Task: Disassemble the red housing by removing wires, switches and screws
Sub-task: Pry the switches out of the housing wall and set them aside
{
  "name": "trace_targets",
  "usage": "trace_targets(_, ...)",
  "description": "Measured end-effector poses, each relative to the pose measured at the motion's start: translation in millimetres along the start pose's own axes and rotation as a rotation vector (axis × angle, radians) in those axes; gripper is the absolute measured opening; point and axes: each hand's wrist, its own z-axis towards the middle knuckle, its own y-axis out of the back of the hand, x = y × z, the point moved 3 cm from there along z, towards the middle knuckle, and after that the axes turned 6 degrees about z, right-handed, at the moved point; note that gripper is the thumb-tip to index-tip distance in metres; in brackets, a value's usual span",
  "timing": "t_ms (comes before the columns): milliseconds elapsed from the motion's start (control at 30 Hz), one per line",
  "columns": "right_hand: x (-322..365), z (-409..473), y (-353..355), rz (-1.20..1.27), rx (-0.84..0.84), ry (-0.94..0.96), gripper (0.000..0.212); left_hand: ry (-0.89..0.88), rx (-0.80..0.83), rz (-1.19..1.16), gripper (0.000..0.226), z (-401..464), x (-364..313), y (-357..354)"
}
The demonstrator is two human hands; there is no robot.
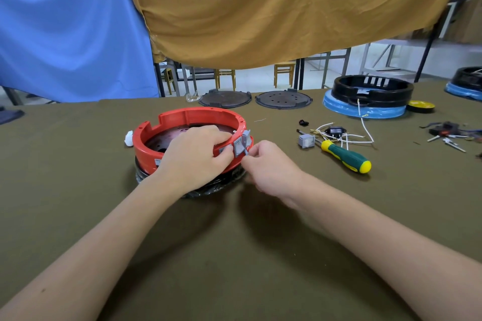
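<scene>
A round red housing (182,117) stands on a black base on the olive cloth. My left hand (195,154) lies over its near rim, fingers inside, thumb pressing the outer wall beside a grey switch (238,147). A second grey switch (246,139) sticks out of the wall, tilted, and my right hand (268,164) pinches its lower edge between thumb and forefinger. One removed grey switch (306,141) lies to the right with loose white wires (349,135) and a black socket (336,130).
A green and yellow screwdriver (344,155) lies right of the housing. Two dark round plates (225,99) rest at the back. A black housing on a blue ring (370,94) stands at the far right, with more small parts (448,133) beyond.
</scene>
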Motion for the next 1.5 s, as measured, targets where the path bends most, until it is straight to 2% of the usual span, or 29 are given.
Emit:
trace_targets(67, 0.1, -4.5, -11.2, -0.080, -0.101, -0.016, 0.006, -0.001, 0.003, -0.009, 0.032, 0.1, -1.6, -0.2)
trace_targets(233, 0.2, -14.6, -25.1, -0.056, -0.212, 0.023, 0.013, -0.007, 0.006, -0.031, 0.030, 0.9, -3.3, -0.8)
trace_targets(400, -0.2, -17.3, -32.0, -0.183, -0.255, 0.123, 0.025, 0.005, 0.002, -0.076, 0.025, 1.5, -3.3, 0.0)
trace_targets(533, -2.3, -9.7, -27.5, 0.008, -0.167, 0.057, 0.021, 0.040, -0.003, -0.080, 0.026, 0.9, -3.3, -0.1)
trace_targets(633, -6.0, -4.4, -14.9, 0.229, -0.016, 0.007, 0.009, 0.046, -0.025, -0.085, 0.025, 0.2, -3.1, 0.6)
trace_targets(700, -4.9, -0.8, -2.2, 0.259, 0.132, -0.030, 0.028, 0.042, -0.030, -0.090, 0.024, -0.4, -2.0, 1.7)
trace_targets(800, -8.6, 3.9, 10.5, 0.232, 0.220, -0.061, 0.033, 0.041, -0.013, -0.098, 0.026, 0.1, 0.0, 1.0)
trace_targets(933, -9.2, 3.7, -6.4, 0.184, 0.106, 0.039, 0.031, 0.044, -0.014, -0.092, 0.028, 0.0, -0.5, 0.3)
trace_targets(1067, -11.6, 10.6, -17.2, 0.151, 0.005, 0.057, 0.006, 0.055, 0.000, -0.101, 0.031, -0.7, -2.3, 0.8)
trace_targets(1167, -12.7, 7.6, -11.3, 0.074, 0.082, 0.069, 0.010, 0.067, 0.014, -0.107, 0.037, -0.9, -2.5, 2.1)
trace_targets(1267, -12.1, 3.6, -2.8, 0.053, 0.125, 0.062, 0.015, 0.049, 0.020, -0.114, 0.033, -1.2, -2.0, 2.7)
trace_targets(1400, -10.7, 4.0, -9.4, 0.134, 0.053, 0.048, 0.016, 0.046, 0.013, -0.099, 0.033, -2.1, -2.7, 1.8)
trace_targets(1467, -10.5, 3.4, -18.1, 0.184, -0.033, 0.014, 0.009, 0.046, 0.017, -0.087, 0.032, -1.4, -4.2, 1.0)
trace_targets(1500, -10.2, 2.6, -21.9, 0.185, -0.085, 0.001, 0.013, 0.048, 0.021, -0.086, 0.030, -1.2, -4.5, 0.7)
